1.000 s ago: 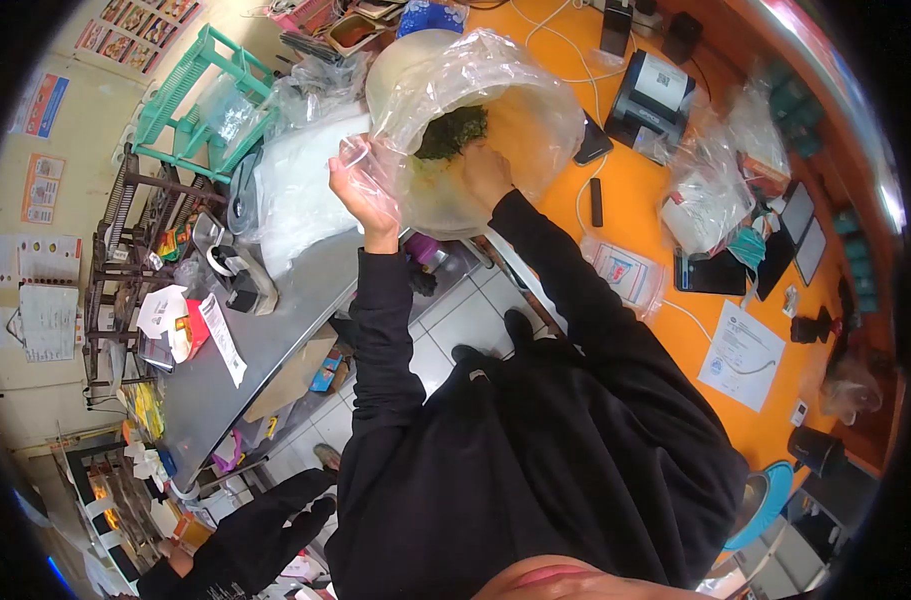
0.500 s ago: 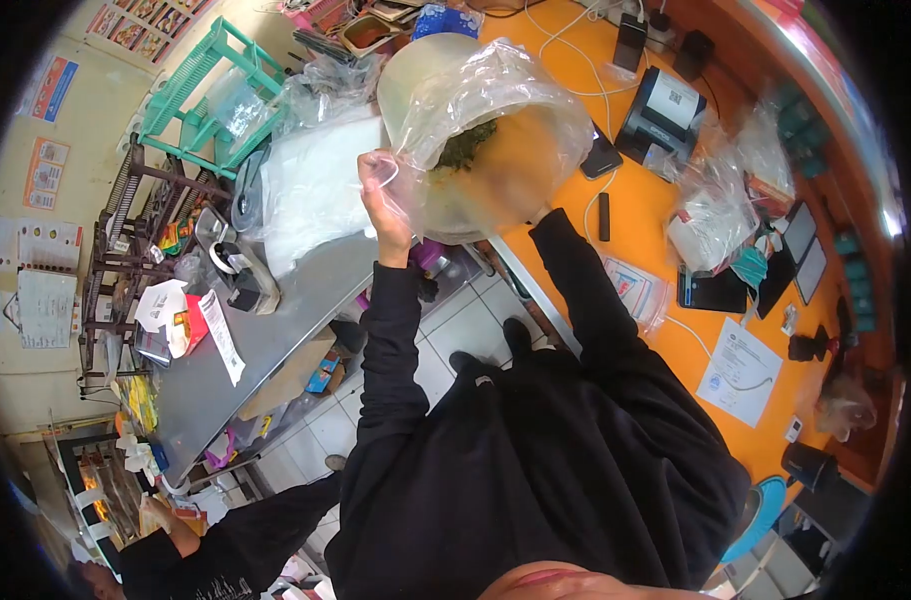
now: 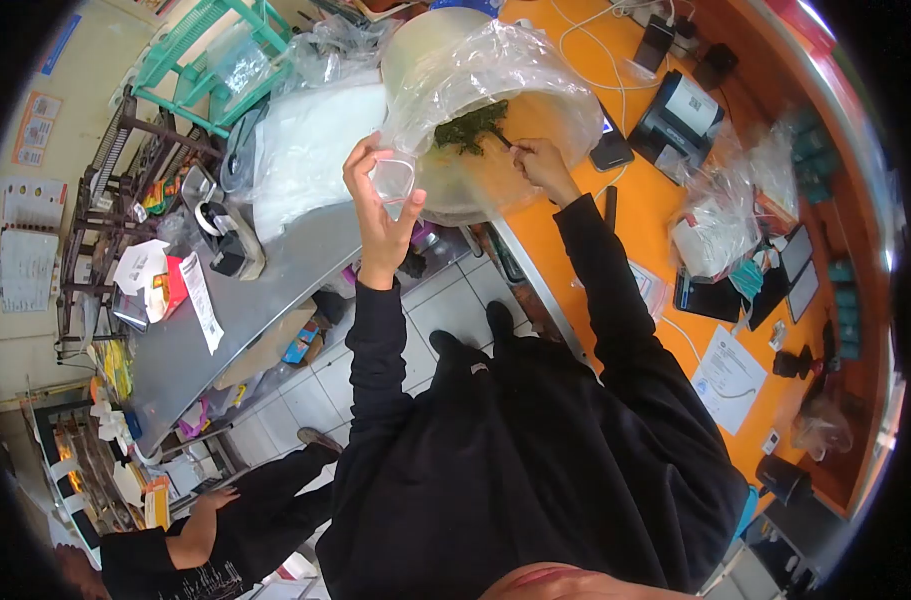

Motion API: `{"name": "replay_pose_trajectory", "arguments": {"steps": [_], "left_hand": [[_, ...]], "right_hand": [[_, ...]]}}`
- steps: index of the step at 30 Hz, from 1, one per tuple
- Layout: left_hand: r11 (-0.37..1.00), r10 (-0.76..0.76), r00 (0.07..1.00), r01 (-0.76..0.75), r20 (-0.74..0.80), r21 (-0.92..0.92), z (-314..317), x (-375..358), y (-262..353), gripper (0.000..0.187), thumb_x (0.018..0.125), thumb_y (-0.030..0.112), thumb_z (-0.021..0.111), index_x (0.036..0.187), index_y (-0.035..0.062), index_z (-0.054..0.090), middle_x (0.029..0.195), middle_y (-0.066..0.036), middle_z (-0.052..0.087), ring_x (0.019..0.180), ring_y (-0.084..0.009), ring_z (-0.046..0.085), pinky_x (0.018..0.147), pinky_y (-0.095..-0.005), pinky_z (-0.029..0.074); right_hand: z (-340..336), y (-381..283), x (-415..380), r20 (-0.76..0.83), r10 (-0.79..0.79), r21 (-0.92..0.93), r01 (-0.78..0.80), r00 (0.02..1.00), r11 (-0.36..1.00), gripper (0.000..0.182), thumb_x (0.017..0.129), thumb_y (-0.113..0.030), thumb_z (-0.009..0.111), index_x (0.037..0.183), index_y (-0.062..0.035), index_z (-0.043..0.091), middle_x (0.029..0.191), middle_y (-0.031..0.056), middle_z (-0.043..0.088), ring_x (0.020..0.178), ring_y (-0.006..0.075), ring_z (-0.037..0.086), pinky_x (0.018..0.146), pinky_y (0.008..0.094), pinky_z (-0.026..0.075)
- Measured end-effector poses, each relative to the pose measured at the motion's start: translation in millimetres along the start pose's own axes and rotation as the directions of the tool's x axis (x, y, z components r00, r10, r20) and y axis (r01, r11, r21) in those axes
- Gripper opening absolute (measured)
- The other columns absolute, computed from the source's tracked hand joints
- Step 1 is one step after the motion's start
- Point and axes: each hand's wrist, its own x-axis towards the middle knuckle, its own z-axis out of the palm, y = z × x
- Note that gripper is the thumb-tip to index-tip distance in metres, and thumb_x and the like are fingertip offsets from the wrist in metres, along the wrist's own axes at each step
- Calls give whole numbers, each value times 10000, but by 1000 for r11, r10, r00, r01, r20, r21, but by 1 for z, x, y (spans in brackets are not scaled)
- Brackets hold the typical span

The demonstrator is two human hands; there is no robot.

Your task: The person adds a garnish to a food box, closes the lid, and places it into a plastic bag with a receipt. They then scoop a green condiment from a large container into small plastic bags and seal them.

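Note:
A large tub point(image 3: 415, 60) lined with a clear plastic bag point(image 3: 495, 65) lies tilted with its mouth towards me. Inside is a heap of dark green chopped leaves point(image 3: 465, 130). My right hand point(image 3: 543, 170) reaches to the tub's mouth, fingers closed round a thin dark utensil point(image 3: 502, 138) whose far end meets the leaves; its kind is hidden. To the left of the mouth, my left hand point(image 3: 380, 215) is raised, thumb and fingers curved around a small clear plastic bag point(image 3: 392, 182) with its opening spread.
A stack of white plastic sheets point(image 3: 315, 150) lies on the grey counter point(image 3: 275, 290), beside a tape dispenser point(image 3: 230, 240) and a green rack point(image 3: 210, 70). On the orange table point(image 3: 665, 230) are a phone point(image 3: 611, 148), a printer point(image 3: 675, 120) and papers. A co-worker point(image 3: 215, 530) is at lower left.
My right hand, blurred inside the tub before, now shows clearly at its mouth with the utensil. My left thumb has spread away from the fingers. The co-worker's arm has shifted.

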Motion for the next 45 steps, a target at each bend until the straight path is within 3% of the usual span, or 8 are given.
{"name": "replay_pose_trajectory", "arguments": {"steps": [12, 15, 20, 27, 33, 39, 42, 45], "left_hand": [[899, 84, 989, -22, -124, 437, 1, -38, 14, 643, 680, 385, 696, 1142, 69, 381, 1223, -158, 343, 1114, -284, 326, 943, -417, 238], [923, 70, 990, -111, 123, 369, 20, -42, 29, 652, 668, 344, 715, 1150, 60, 380, 1127, -146, 433, 1063, -262, 390, 928, -393, 272], [977, -214, 975, 215, 65, 4, 69, -22, -10, 654, 633, 244, 756, 1129, 14, 398, 1017, -133, 498, 934, -229, 488, 810, -321, 386], [907, -300, 954, 287, -5, 307, 90, 10, -103, 659, 590, 217, 783, 1073, -21, 403, 931, -125, 513, 806, -222, 527, 704, -318, 438], [869, -409, 912, 383, 19, 312, 88, 29, -94, 398, 558, 233, 772, 785, 5, 538, 680, -115, 557, 676, -297, 544, 629, -359, 433], [929, -260, 965, 258, -27, 265, 92, 31, -106, 453, 606, 323, 736, 914, 22, 596, 788, -150, 622, 731, -295, 598, 641, -351, 463], [855, -493, 867, 468, 72, 221, 89, 36, -96, 512, 587, 267, 773, 951, -10, 543, 881, -137, 612, 792, -260, 594, 711, -336, 453], [884, -351, 935, 347, -48, 312, 87, 34, -87, 513, 589, 279, 770, 958, -4, 554, 875, -139, 615, 762, -256, 598, 699, -330, 459]], "right_hand": [[9, -18, -25, 19, -45, -41, 46, 999, 998, 205, 781, -85, 475, 930, 39, 541, 614, 45, 532, 506, 105, 486, 432, 242, 370], [5, -25, -29, 17, -29, -32, 30, 999, 999, 218, 778, -85, 473, 945, 36, 543, 614, 45, 535, 507, 105, 488, 430, 238, 370], [-6, -33, -35, -3, -86, -132, 85, 996, 988, 224, 759, -77, 479, 941, 32, 555, 601, 65, 550, 526, 136, 520, 478, 265, 399], [-8, -42, -32, -18, -377, -432, 333, 926, 838, 227, 739, -72, 489, 931, 20, 569, 659, 167, 586, 640, 298, 585, 593, 370, 438], [10, -65, -36, 17, -550, -711, 397, 835, 581, 258, 745, -83, 482, 988, -34, 554, 799, 176, 584, 720, 342, 579, 629, 417, 457], [19, -76, -42, 67, -577, -863, 337, 814, 376, 267, 760, -70, 472, 1016, -77, 549, 855, 130, 543, 714, 331, 569, 622, 419, 461], [19, -74, -40, 50, -575, -872, 317, 816, 374, 293, 745, -57, 485, 1033, -60, 537, 894, 140, 535, 752, 331, 571, 631, 419, 466], [22, -63, -23, 9, -659, -855, 347, 752, 384, 289, 744, -44, 490, 1029, -55, 536, 885, 150, 528, 780, 325, 563, 651, 413, 461]]}}
